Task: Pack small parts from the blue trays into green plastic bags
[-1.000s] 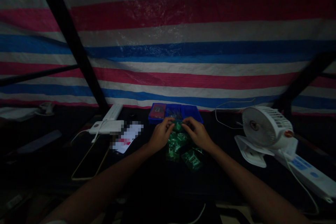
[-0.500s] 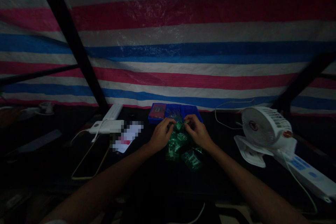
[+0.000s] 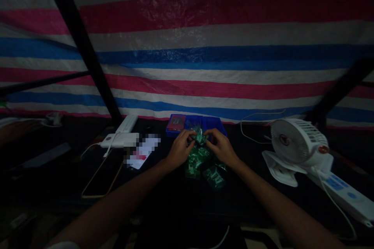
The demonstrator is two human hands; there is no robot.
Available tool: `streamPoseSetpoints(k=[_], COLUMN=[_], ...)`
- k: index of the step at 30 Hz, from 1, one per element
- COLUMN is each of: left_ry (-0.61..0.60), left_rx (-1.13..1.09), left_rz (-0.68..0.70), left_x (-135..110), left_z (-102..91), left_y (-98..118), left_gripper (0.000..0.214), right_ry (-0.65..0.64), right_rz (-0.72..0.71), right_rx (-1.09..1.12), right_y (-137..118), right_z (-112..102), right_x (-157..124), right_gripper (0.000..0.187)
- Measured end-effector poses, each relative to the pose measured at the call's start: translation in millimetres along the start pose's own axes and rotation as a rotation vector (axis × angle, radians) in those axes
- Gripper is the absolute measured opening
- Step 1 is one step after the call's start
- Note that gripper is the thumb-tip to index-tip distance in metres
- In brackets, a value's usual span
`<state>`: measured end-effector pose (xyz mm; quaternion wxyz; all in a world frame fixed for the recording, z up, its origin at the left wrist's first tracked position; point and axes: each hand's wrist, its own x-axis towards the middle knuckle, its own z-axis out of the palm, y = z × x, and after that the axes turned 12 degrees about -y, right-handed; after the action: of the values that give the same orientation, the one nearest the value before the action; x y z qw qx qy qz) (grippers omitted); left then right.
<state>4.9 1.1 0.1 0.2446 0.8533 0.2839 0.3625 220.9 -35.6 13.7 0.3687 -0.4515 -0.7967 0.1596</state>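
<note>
Between my two hands is a small shiny green plastic packet [image 3: 200,137]. My left hand [image 3: 180,148] pinches its left side with thumb and fingertips. At its right side, my right hand [image 3: 223,147] is closed the same way. Just below lie several more green packets [image 3: 196,160], and one green packet [image 3: 214,177] rests nearer to me with pale pieces inside. Directly behind my fingers is a blue divided tray [image 3: 215,123]. A pinkish-red pack [image 3: 177,122] sits in its left compartment, and clear plastic shows in the middle one. The dim light hides the packets' contents.
Left of my hands are a phone with a lit screen [image 3: 145,151], a dark phone [image 3: 103,175] and a white power bank [image 3: 121,140] with a cable. On the right stand a white fan [image 3: 295,140] and a power strip [image 3: 344,194]. Another person's hand [image 3: 17,130] is at far left.
My fingertips have shifted slightly on the green packet, and more of it now shows between them. The other person's hand at far left has moved a little. The rest lies as before.
</note>
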Motion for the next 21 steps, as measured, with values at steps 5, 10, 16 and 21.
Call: streamPoseSetpoints(k=[5, 10, 16, 21], left_ry=[0.014, 0.021, 0.011, -0.015], left_rx=[0.004, 0.023, 0.037, 0.056], left_rz=[-0.020, -0.040, -0.032, -0.022], left_x=[-0.3, -0.6, 0.0, -1.1], left_z=[-1.6, -3.2, -2.8, -1.0], left_y=[1.7, 6.0, 7.8, 3.9], left_gripper=[0.012, 0.015, 0.014, 0.015], right_ry=[0.001, 0.025, 0.035, -0.031], right_rz=[-0.028, -0.032, -0.030, 0.083], right_rx=[-0.018, -0.045, -0.035, 0.046], right_y=[-2.2, -3.3, -2.9, 0.4], right_z=[-1.1, -1.0, 0.3, 2.0], right_x=[-0.2, -0.3, -0.9, -3.5], right_gripper=[0.013, 0.021, 0.018, 0.019])
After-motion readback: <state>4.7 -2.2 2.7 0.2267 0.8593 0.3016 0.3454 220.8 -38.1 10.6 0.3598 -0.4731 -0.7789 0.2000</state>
